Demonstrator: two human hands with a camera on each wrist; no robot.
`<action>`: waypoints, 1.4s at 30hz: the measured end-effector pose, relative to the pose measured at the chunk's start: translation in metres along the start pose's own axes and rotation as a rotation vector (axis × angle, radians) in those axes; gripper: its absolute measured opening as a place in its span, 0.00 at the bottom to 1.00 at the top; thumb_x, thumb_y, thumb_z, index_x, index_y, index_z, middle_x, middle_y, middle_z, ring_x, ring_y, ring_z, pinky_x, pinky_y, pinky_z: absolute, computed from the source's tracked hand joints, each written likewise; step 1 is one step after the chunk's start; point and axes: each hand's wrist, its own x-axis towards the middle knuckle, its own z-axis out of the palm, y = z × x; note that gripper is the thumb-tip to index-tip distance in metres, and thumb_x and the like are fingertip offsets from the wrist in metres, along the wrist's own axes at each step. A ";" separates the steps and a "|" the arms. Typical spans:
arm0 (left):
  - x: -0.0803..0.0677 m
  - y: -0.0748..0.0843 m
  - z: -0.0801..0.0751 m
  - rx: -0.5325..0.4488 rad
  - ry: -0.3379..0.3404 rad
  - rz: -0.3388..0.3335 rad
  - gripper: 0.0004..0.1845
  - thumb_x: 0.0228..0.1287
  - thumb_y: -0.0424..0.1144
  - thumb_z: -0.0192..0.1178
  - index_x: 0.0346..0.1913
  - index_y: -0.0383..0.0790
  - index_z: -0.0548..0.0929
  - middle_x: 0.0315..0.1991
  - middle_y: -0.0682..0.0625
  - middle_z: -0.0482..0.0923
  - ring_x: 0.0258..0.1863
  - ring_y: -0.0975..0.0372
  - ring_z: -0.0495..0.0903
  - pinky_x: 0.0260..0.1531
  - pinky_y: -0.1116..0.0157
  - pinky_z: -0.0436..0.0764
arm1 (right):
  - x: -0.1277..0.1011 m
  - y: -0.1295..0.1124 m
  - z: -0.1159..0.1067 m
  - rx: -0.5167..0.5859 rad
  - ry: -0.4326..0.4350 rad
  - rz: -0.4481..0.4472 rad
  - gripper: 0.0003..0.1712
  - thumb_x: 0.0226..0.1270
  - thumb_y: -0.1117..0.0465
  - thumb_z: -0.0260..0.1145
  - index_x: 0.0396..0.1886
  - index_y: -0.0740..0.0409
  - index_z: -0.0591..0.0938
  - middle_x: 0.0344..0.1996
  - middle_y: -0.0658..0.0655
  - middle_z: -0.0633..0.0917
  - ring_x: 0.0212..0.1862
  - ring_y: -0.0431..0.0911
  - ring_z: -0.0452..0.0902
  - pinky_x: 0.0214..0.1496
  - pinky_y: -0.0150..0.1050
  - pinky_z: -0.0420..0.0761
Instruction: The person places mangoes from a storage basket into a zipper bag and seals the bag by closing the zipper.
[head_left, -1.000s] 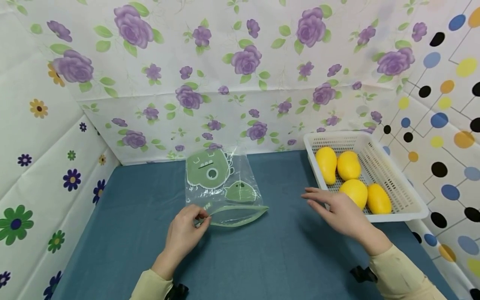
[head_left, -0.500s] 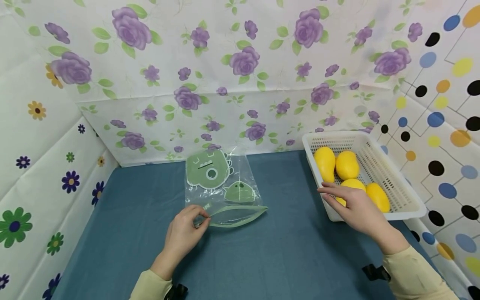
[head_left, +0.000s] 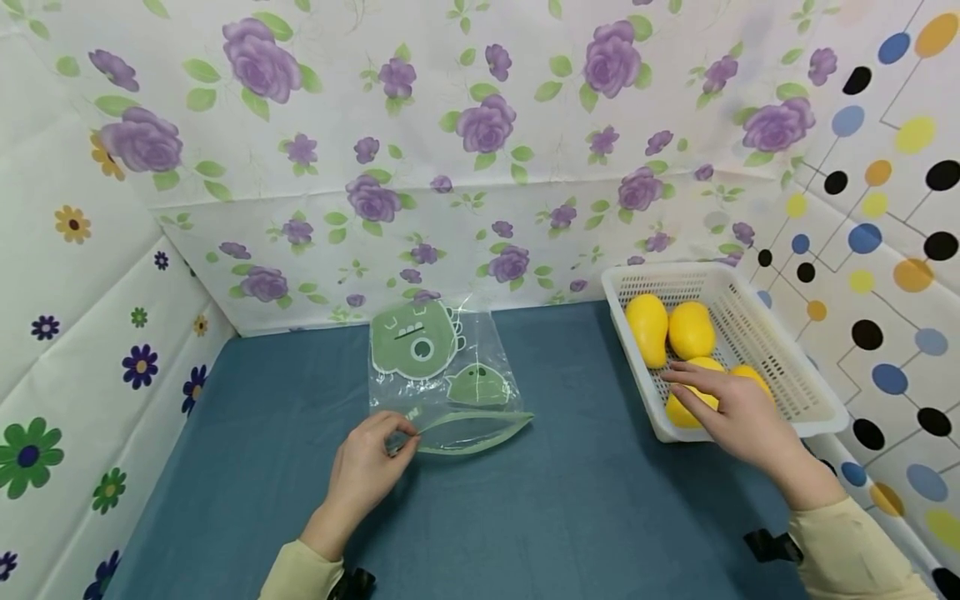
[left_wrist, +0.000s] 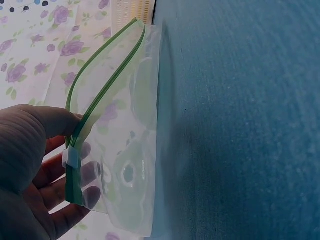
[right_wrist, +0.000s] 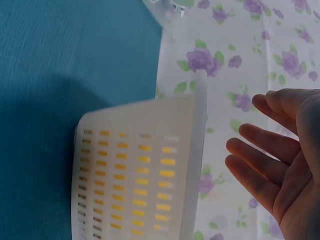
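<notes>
A clear zip bag [head_left: 442, 375] printed with green cartoon faces lies on the blue table [head_left: 525, 517], its green-edged mouth gaping toward me. My left hand [head_left: 367, 467] pinches the mouth's left corner by the zip strip [left_wrist: 75, 165]. My right hand [head_left: 731, 408], fingers straight and spread, hovers over the near end of a white slotted basket [head_left: 813, 404] holding several yellow mangoes [head_left: 648, 325]. The hand covers parts of the two nearest mangoes. In the right wrist view the open right hand [right_wrist: 280, 165] sits beside the basket wall [right_wrist: 140, 170].
Flowered sheets wall in the back and left of the table; a dotted sheet stands on the right, close behind the basket. Bare blue tabletop [head_left: 570, 367] lies between the bag and the basket.
My right hand has moved right from the tabletop over the basket's near rim to above the nearest mangoes. The left hand and the bag stayed put.
</notes>
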 end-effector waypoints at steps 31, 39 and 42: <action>-0.001 -0.002 -0.002 -0.006 -0.008 -0.016 0.11 0.62 0.35 0.80 0.36 0.56 0.89 0.41 0.58 0.86 0.23 0.72 0.71 0.22 0.66 0.73 | -0.007 0.050 -0.024 -0.148 -0.158 0.147 0.20 0.78 0.58 0.70 0.65 0.59 0.86 0.65 0.72 0.82 0.64 0.72 0.78 0.62 0.72 0.75; -0.001 -0.003 -0.003 -0.003 -0.003 -0.012 0.11 0.63 0.35 0.80 0.37 0.56 0.89 0.41 0.58 0.86 0.23 0.72 0.71 0.22 0.66 0.73 | -0.004 0.056 -0.026 -0.178 -0.230 0.192 0.20 0.79 0.60 0.69 0.66 0.60 0.85 0.66 0.73 0.80 0.64 0.73 0.77 0.62 0.73 0.75; -0.001 -0.003 -0.003 0.001 -0.006 -0.019 0.10 0.63 0.36 0.80 0.37 0.56 0.89 0.41 0.58 0.86 0.23 0.72 0.71 0.22 0.66 0.73 | -0.006 0.061 -0.026 -0.190 -0.253 0.194 0.21 0.79 0.61 0.69 0.67 0.61 0.85 0.66 0.74 0.80 0.63 0.73 0.78 0.61 0.73 0.75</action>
